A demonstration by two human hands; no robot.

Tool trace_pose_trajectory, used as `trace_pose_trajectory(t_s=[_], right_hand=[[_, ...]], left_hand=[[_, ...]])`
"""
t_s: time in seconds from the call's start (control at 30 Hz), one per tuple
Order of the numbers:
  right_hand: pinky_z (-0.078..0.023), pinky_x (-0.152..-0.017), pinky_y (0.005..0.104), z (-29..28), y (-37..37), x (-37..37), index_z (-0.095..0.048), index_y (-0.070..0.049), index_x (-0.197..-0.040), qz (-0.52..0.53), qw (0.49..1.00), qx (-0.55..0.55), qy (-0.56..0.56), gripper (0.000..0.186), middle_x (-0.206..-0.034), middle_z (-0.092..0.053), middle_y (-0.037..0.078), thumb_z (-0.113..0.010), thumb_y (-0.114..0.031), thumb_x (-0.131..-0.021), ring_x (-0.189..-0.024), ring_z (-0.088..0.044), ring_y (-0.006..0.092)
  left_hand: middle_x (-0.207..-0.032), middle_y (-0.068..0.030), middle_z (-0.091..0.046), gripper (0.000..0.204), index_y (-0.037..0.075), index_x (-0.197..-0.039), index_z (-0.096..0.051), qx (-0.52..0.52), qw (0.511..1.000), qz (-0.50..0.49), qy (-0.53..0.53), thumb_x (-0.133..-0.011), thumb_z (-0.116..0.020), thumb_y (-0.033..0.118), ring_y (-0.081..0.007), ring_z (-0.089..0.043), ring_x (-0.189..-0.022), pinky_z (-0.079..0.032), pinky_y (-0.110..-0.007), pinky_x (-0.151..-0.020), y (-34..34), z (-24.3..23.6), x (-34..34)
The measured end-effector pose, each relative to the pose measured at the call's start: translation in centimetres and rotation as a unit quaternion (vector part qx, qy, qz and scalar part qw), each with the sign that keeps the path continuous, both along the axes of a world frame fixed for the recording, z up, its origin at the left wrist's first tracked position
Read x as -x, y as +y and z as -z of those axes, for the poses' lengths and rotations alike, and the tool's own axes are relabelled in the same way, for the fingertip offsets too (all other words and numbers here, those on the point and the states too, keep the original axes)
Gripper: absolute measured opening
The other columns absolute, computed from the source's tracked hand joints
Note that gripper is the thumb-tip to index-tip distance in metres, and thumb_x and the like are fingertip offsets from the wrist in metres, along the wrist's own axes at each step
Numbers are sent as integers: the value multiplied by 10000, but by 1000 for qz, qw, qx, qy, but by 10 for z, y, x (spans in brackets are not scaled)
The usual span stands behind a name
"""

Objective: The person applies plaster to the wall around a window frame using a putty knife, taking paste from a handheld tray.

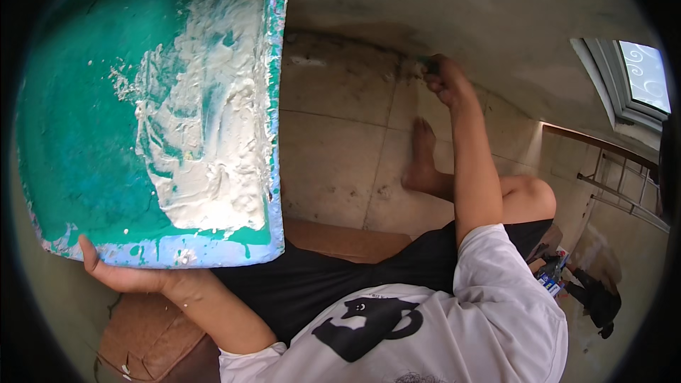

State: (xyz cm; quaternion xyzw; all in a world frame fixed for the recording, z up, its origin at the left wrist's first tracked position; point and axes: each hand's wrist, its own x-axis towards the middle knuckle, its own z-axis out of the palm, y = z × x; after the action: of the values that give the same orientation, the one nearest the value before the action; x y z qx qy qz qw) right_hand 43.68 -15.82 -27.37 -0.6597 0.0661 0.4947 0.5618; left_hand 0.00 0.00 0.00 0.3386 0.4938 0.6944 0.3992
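A large green plastic tub or tray (78,120), with a pale blue rim, fills the upper left. White putty (206,149) is smeared thickly over its right half. My left hand (131,278) grips the tray's near edge, its thumb up over the rim and the other fingers hidden below. Far off at the foot of the wall, my right hand (445,81) is closed around a small tool (423,66) with a bit of green on it. The tool is too dark and small to name.
The plastered wall (454,7) meets the stained tile floor (333,149) by my right hand. Brown cardboard (152,330) lies at lower left. A window (642,74), a metal ladder (624,188) and a dark bundle (599,301) are on the right. My bare foot (422,159) rests on the tiles.
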Motion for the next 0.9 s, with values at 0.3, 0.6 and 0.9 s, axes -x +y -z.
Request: trace_pose_trajectory(t_s=[0.3,0.6,0.9], right_hand=[[-404,-474,289,80,67,36,-494,-61,-1050,96,995,-40,3,135,-918,-542,59,-411,-160,-1014,-677,-508,141],[-439,-512,312,31,133,58,-506,-54,-1106,137,990,-10,-26,175,-974,-559,92,-434,-189,-1020,-703,-527,199],[-285,-403,257,15,71,57,-558,-95,-898,-31,998,-26,-38,211,-668,-536,-8,-455,-250,-998,-480,-405,83]], left_hand=[[-1412,-198,-455,461,9,-1252,-550,-32,996,-49,67,-919,-521,326,-310,-441,-1297,-364,-453,-1074,-7,1,-10],[-1429,-210,-439,434,19,-1238,-567,-31,995,-61,67,-927,-506,316,-323,-430,-1308,-347,-462,-1093,-3,4,-10],[-1357,-156,-501,567,10,-1321,-506,-15,1000,-9,-21,-865,-574,340,-307,-477,-1239,-377,-427,-1042,-2,-1,-3]])
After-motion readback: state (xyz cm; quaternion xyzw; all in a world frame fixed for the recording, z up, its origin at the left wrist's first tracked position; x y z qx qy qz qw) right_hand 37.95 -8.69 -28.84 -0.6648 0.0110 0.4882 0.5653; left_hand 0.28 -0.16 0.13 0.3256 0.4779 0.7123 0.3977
